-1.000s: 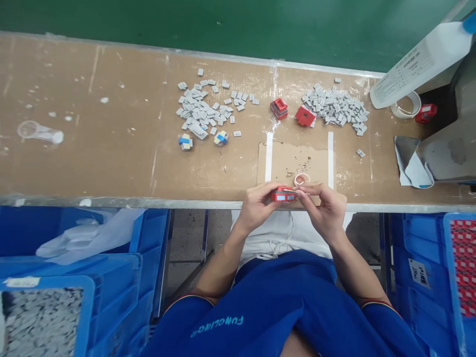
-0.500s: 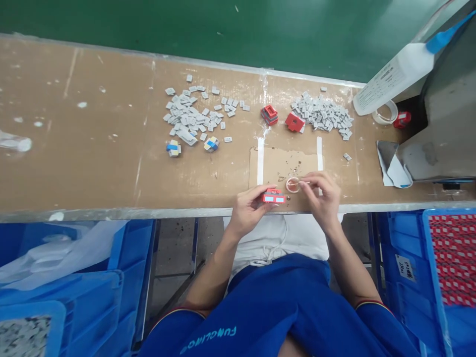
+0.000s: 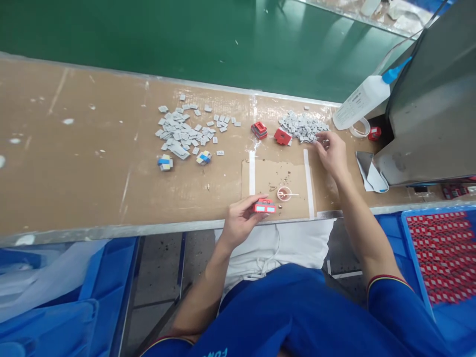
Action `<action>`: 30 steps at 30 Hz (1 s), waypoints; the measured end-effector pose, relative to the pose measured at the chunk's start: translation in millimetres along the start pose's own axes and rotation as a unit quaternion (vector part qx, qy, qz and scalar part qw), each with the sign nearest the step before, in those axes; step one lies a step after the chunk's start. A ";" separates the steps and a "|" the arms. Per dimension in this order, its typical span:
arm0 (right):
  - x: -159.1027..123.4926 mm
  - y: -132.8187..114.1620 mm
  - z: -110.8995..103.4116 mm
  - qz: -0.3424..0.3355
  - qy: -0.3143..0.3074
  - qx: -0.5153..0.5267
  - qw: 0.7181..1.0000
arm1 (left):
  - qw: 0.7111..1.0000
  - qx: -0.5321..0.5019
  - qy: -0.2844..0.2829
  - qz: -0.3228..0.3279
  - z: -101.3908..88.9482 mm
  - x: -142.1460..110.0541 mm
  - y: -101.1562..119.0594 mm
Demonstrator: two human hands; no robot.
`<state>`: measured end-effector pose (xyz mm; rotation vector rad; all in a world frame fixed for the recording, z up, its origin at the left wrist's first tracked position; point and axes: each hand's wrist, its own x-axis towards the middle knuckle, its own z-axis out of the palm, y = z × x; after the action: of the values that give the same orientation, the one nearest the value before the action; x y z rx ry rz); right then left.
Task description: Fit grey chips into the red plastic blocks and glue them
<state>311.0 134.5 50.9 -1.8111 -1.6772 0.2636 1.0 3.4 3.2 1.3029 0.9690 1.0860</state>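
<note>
My left hand [image 3: 240, 220] grips a small red and grey plastic part with two pale windows [image 3: 265, 206] by the table's front edge. Stretched forward, my right hand [image 3: 331, 151] is at the near right edge of a heap of small grey tiles [image 3: 303, 126]. Its thumb and forefinger are slightly apart there, and no held thing shows between them. Beside the left hand's part stands a small round dish [image 3: 284, 194] of clear-looking liquid, a thin white stick [image 3: 293, 194] resting across its rim.
Two red parts, one lying [image 3: 259, 130] and one face-on [image 3: 282, 136], sit left of the heap. Another grey tile pile [image 3: 180, 129] lies further left with two blue-banded bundles [image 3: 165, 162]. A white bottle [image 3: 360, 104], tape roll [image 3: 360, 128] and metal box [image 3: 427, 99] stand right. A blue crate [image 3: 412, 248] holds red parts.
My right hand has let go of the white stick, leaving it in the dish, and moved forward to the right-hand tile heap. My left hand still holds the red part. The view has shifted.
</note>
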 end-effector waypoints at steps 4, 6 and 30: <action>25.0 5.4 11.6 0.051 -0.031 -0.033 0.998 | 1.000 -0.012 0.005 -0.003 0.5 -1.5 -1.6; 25.6 5.1 9.6 0.059 -0.036 -0.019 0.997 | 1.000 -0.022 0.003 -0.002 0.8 -2.0 -2.1; -144.0 -107.6 -5.7 -0.050 -0.182 0.283 0.940 | 0.991 -0.110 -0.064 0.036 -2.1 5.7 -3.1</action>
<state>202.8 -6.7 77.6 -1.2894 -1.6939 0.9787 0.5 9.6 0.2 1.2166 0.6903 1.1166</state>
